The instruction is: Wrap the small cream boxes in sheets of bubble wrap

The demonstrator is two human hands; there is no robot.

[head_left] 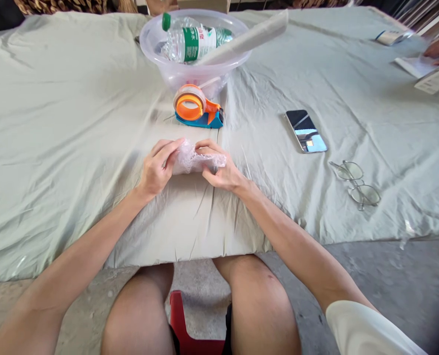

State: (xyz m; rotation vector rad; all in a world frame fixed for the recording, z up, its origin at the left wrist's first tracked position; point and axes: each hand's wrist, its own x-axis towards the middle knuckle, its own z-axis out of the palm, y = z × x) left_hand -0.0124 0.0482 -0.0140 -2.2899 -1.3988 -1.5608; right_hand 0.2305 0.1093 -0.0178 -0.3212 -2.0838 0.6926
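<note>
A small bundle wrapped in clear bubble wrap (190, 159) lies near the front edge of the table, between both of my hands. My left hand (156, 167) curls round its left end, fingers closed on the wrap. My right hand (219, 167) pinches the right end, thumb and fingers pressed on the wrap. What is inside the wrap is hidden. Just behind the bundle stands an orange and blue tape dispenser (196, 107).
The table wears a pale green cloth (75, 123). A clear plastic bowl (153, 42) at the back holds a water bottle (193, 42) and a rolled sheet (252, 34). A phone (306, 130) and glasses (356, 182) lie to the right. Papers (422, 69) sit far right.
</note>
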